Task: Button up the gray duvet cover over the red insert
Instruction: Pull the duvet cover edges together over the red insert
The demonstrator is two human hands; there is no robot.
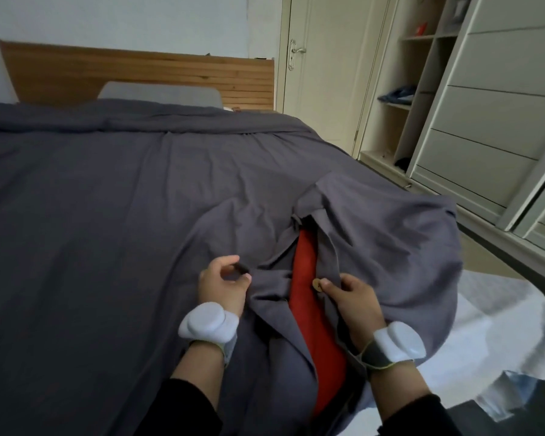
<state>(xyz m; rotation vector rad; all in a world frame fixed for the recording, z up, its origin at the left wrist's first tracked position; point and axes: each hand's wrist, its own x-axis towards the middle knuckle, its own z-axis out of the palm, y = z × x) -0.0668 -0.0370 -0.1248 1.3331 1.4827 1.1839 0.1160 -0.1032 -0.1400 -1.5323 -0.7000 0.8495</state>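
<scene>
The gray duvet cover (107,199) is spread over the bed, its open end bunched up near me. A strip of the red insert (306,294) shows through the gap between the two cover edges. My left hand (222,286) pinches the left edge of the cover at the opening. Across the gap, my right hand (351,294) grips the right edge, with thumb and finger on a small tan button (317,285). Both wrists carry white bands.
A wooden headboard (139,73) and a gray pillow (161,94) stand at the far end. A door (324,58) and an open wardrobe with shelves (422,89) line the right side. White sheet (491,325) shows under the cover at lower right.
</scene>
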